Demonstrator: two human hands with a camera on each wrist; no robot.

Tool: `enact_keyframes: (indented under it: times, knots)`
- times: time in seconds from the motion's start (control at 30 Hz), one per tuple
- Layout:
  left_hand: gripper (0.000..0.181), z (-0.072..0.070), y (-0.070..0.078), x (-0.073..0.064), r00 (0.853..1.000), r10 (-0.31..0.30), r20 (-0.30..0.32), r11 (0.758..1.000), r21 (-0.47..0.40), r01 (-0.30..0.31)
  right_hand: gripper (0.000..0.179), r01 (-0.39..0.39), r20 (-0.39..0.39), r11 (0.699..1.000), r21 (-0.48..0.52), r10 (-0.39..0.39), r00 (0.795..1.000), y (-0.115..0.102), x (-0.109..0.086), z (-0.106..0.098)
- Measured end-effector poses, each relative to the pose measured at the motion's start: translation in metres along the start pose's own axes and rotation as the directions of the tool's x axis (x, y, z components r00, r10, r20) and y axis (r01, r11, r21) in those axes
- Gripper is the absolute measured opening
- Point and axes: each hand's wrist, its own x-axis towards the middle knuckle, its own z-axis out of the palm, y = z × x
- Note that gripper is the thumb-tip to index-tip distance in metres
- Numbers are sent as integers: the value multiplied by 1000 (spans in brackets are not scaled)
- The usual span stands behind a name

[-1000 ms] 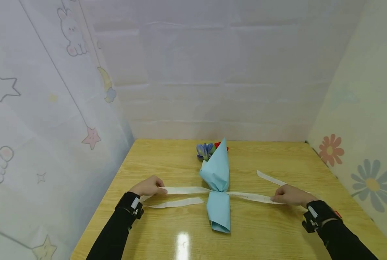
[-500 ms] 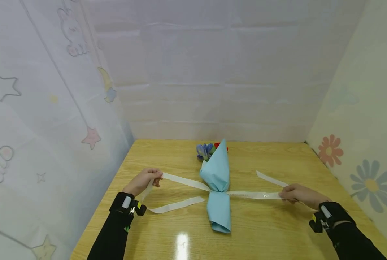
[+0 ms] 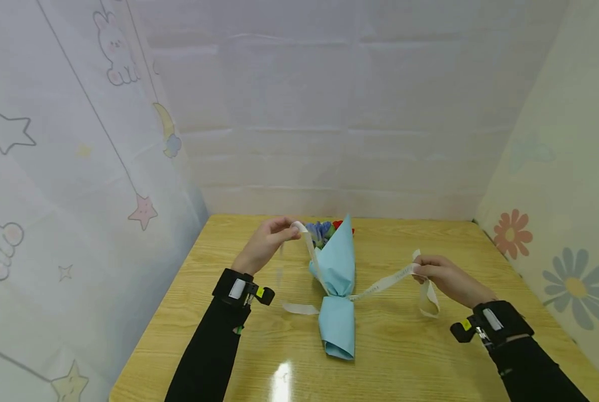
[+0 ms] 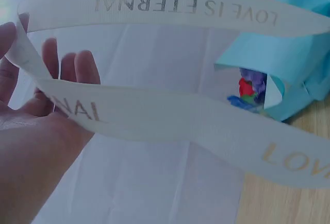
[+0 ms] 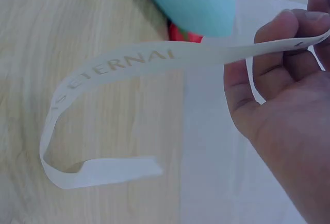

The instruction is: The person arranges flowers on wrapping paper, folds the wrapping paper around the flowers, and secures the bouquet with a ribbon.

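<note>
A bouquet wrapped in light blue paper (image 3: pixel 337 326) lies on the table, gathered at its waist by a white ribbon (image 3: pixel 384 283) printed with "LOVE IS ETERNAL". Blue and red flowers (image 3: pixel 319 231) show at its far end. My left hand (image 3: pixel 265 242), raised beside the flowers, pinches one side of the ribbon between thumb and fingers; its tail hangs down toward the table. To the right, my right hand (image 3: pixel 447 276) pinches the other side above the table, and the loose end (image 5: pixel 118 171) curls below the fingers in the right wrist view.
The wooden table (image 3: pixel 395 357) reaches back to a pale curtain (image 3: pixel 329 111). Printed cloth hangs along both sides, with stars and a rabbit at left and flowers (image 3: pixel 576 286) at right. Black wrist cameras sit on both forearms.
My left hand has risen and moved right and away from me, lifting its ribbon side toward the flowers. My right hand has lifted its side and moved slightly left. The bouquet stays nearly in place.
</note>
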Motion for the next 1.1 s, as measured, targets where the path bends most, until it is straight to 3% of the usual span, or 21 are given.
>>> enact_keyframes:
  times: [0.13,0.3,0.57,0.73,0.93,1.1]
  knots:
    - [16,19,-4,12,1000,10,4,1000,-14,-10,27,84,-30,996,32,-83,996,-13,9,11]
    - [26,31,-14,13,1000,-20,17,999,-47,20,23,153,-60,984,87,-148,987,-22,15,22]
    - [31,39,-18,14,1000,1,15,995,-95,1,20,133,-124,991,-4,-132,983,-27,16,28]
    - [33,45,-21,17,1000,-25,15,990,-138,27,23,114,-161,988,-102,-130,978,-39,19,38]
    - [38,49,-24,19,998,-63,31,995,-79,65,22,110,-139,979,-173,-134,981,-53,19,49]
    - [39,51,-25,20,996,-80,38,996,-33,81,25,182,-63,975,-125,-191,980,-59,18,48]
